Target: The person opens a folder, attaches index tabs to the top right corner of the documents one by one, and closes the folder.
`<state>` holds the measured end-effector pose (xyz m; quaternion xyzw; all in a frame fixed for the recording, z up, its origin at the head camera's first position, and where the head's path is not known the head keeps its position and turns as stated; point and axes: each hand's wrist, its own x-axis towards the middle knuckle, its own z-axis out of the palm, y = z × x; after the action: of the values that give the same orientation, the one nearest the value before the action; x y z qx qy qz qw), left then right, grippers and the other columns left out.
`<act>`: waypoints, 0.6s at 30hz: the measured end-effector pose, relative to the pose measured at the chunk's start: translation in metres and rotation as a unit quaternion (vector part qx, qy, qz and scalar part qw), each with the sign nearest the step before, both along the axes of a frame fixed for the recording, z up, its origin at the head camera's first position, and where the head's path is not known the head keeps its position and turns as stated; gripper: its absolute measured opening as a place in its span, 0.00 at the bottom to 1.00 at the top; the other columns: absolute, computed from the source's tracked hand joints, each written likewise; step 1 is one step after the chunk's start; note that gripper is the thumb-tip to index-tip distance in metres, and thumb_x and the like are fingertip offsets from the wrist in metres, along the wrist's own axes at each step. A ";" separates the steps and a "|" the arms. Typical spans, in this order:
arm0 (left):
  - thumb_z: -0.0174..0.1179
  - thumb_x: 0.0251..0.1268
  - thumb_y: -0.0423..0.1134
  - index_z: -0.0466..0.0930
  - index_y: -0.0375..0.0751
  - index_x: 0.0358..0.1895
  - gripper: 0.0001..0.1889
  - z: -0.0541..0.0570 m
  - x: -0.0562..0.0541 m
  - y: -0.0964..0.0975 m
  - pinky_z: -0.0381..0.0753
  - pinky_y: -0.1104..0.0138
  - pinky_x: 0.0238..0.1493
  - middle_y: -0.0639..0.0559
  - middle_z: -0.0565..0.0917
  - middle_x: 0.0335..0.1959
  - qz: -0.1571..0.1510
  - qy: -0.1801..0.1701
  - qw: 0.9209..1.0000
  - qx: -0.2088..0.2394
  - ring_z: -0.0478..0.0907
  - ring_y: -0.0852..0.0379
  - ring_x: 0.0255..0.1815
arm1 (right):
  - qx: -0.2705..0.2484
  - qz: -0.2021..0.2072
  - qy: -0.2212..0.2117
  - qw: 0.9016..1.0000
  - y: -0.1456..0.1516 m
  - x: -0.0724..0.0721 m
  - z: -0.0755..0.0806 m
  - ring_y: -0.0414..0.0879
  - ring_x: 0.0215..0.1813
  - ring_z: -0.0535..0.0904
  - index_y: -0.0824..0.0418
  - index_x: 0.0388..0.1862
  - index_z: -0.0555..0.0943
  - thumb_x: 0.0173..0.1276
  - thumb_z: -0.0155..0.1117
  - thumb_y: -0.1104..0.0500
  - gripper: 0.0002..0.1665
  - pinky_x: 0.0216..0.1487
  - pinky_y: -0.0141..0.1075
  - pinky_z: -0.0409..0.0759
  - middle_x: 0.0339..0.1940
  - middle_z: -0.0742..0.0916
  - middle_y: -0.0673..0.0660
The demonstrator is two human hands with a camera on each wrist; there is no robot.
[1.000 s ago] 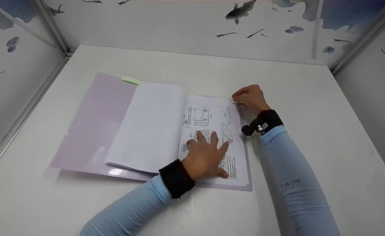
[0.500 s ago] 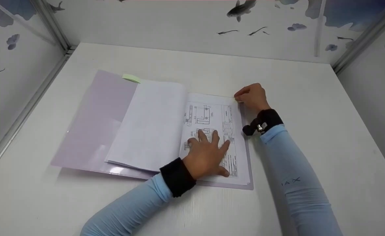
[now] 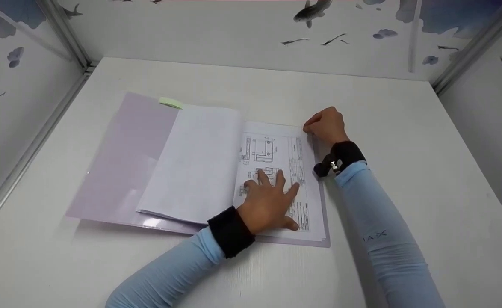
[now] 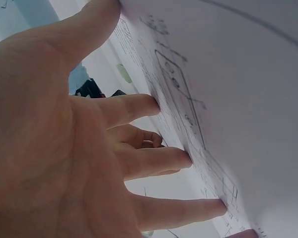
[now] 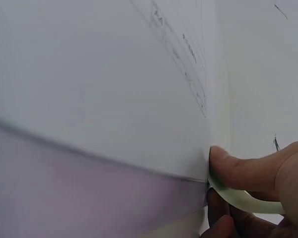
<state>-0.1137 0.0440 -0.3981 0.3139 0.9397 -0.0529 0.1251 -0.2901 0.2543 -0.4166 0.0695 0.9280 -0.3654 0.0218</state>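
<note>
Currently, the left hand (image 3: pixel 267 209), fingers spread and loose of any grip, touches the technical drawing (image 3: pixel 264 149); the right hand (image 3: pixel 329 126) pinches a pale-green tab (image 5: pixel 246 201) at its far corner.

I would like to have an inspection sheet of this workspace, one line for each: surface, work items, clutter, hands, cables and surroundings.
Surface: white table, with the open folder lying on it.
Work items: purple folder; blank white page turned to the left; printed drawing on the right; green tab at the blank page's upper left corner.
Clutter: nothing seen.
Hands: left hand spread on the drawing; right hand pinching a pale green strip at the drawing's upper right corner.
Cables: nothing seen.
Surroundings: white walls with fish pictures; metal rails at the corners.
</note>
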 end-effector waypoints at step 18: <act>0.61 0.57 0.78 0.58 0.60 0.82 0.52 0.000 -0.001 0.003 0.82 0.36 0.52 0.38 0.64 0.80 0.006 -0.010 1.000 -0.006 0.65 0.22 0.74 | 0.132 0.026 -0.005 0.991 0.003 0.011 0.002 0.59 0.47 0.80 0.63 0.53 0.82 0.72 0.67 0.48 0.21 0.46 0.48 0.77 0.52 0.86 0.66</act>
<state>-0.1145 0.0472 -0.3983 0.3080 0.9399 -0.0543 0.1368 -0.2789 0.2574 -0.4145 0.0491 0.9695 -0.2385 0.0264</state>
